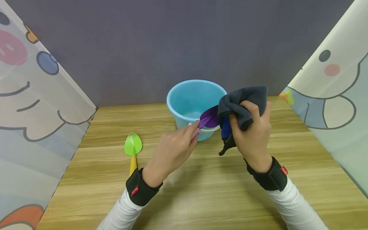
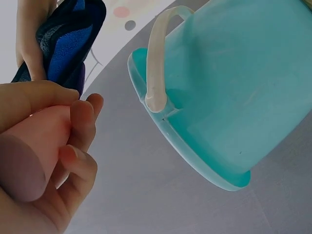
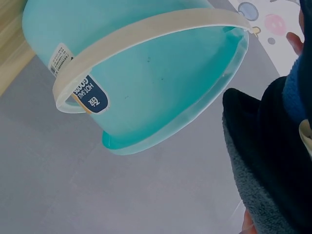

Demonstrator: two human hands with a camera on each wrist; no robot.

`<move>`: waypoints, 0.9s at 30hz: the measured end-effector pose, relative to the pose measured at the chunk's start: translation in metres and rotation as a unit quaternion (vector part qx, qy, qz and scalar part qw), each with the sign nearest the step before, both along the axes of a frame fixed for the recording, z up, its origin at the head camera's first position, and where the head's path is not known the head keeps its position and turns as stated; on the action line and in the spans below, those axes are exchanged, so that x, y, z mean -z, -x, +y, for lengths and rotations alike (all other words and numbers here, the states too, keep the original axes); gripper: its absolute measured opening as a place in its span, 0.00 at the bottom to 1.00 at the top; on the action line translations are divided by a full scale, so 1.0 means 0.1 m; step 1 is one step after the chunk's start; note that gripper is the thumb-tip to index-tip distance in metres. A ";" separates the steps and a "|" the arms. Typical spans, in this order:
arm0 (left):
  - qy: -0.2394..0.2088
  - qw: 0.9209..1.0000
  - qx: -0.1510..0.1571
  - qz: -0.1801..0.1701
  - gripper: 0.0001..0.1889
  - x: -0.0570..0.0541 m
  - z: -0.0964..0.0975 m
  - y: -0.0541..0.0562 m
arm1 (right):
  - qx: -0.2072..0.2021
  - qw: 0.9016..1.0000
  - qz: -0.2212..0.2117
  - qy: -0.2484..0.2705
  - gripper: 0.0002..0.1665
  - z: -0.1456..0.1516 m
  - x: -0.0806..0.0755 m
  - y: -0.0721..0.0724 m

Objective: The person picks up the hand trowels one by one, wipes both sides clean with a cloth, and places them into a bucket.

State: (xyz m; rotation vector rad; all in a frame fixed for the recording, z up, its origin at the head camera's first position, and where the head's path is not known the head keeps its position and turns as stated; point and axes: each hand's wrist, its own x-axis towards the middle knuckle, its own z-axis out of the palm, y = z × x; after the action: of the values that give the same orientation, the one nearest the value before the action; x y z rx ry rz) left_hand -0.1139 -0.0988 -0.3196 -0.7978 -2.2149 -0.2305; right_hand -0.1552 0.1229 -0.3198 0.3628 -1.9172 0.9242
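Note:
In the head view my left hand (image 1: 171,148) grips the pink handle (image 2: 44,129) of a toy shovel (image 1: 210,118) with a purple blade. The blade points up and to the right, in front of the bucket's rim. My right hand (image 1: 256,137) holds a bunched towel (image 1: 254,94), dark grey on one side and blue on the other, around the blade's far end, hiding that end. In the right wrist view the towel (image 3: 258,180) covers most of the right hand. Just behind both hands stands a light blue bucket (image 1: 194,91) with a white handle (image 2: 157,63).
A second toy shovel, with a green blade (image 1: 133,144) and yellow handle, lies on the wood-patterned table (image 1: 184,198) left of the bucket, partly behind my left wrist. A grey wall (image 1: 143,54) rises behind, and cartoon-printed panels (image 1: 339,95) flank both sides.

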 end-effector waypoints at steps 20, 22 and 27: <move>-0.013 1.000 -0.016 0.005 0.10 0.04 0.01 0.02 | -0.008 0.999 -0.031 0.009 0.21 0.03 0.03 0.06; -0.011 1.000 -0.017 0.005 0.10 0.04 0.01 0.03 | -0.005 0.999 -0.032 0.008 0.20 0.02 0.03 0.06; -0.012 1.000 -0.016 0.007 0.11 0.05 0.00 0.04 | 0.002 1.000 -0.029 0.007 0.19 0.02 0.02 0.07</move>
State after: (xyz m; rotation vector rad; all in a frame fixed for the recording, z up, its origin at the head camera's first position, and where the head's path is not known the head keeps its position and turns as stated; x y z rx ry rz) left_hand -0.1179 -0.0989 -0.3248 -0.7486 -2.2052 -0.2355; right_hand -0.1617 0.1245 -0.3219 0.3278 -1.9621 0.9536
